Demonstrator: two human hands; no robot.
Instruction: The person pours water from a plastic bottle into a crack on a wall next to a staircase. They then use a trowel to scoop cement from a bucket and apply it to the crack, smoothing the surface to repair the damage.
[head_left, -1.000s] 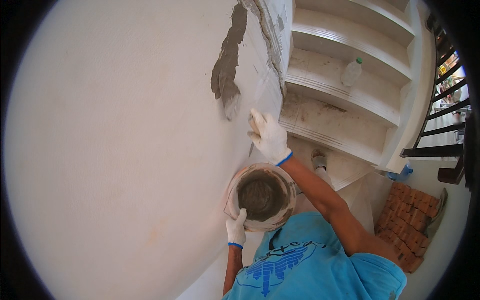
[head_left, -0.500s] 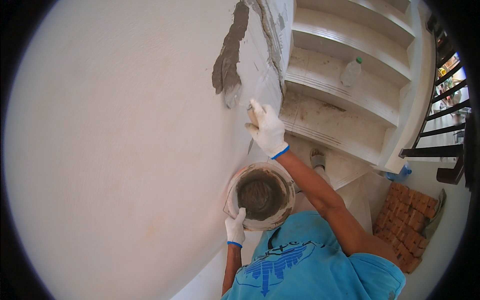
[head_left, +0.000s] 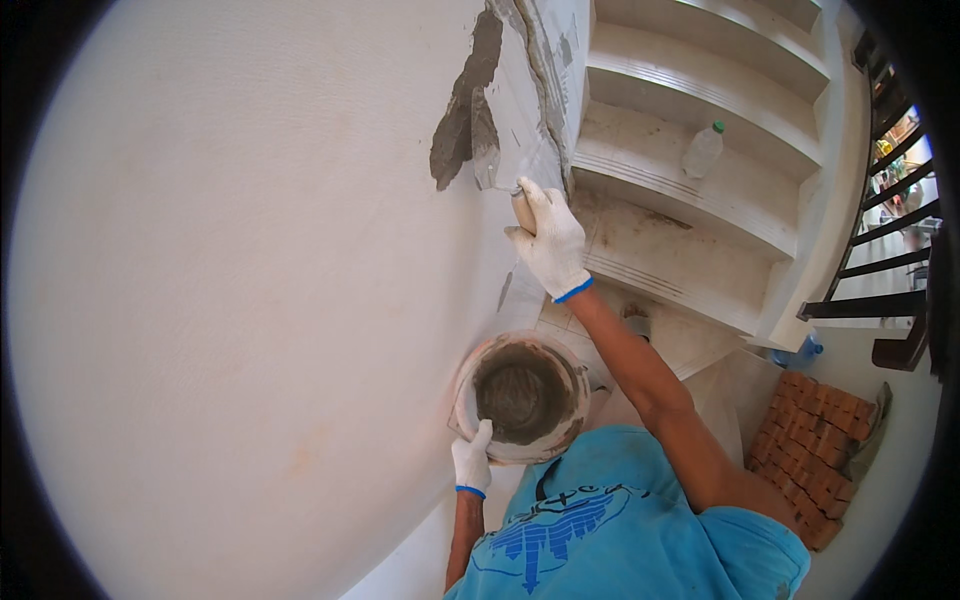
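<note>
My right hand (head_left: 553,245), in a white knit glove with a blue cuff, is closed around the light-coloured handle of a trowel (head_left: 523,210). The trowel's thin blade lies against the wall, beside the lower end of a grey mortar patch (head_left: 466,120); its outline is hard to make out. Down by my body, my left hand (head_left: 471,462), gloved alike, grips the rim of a mortar-smeared bucket (head_left: 545,449) with the thumb inside. Grey wet mortar (head_left: 518,398) lies in the bucket. The fingers under the rim are hidden.
White stairs (head_left: 690,215) rise at the right of the wall (head_left: 280,250), with a green-capped clear bottle (head_left: 704,150) on one step. Dark railings (head_left: 890,235) stand at far right. Below them are a blue bottle (head_left: 799,350) and a brown woven mat (head_left: 808,440).
My right hand has moved a little right and up with the trowel. Grey mortar now shows beside the patch, near the blade. My left hand stays on the bucket.
</note>
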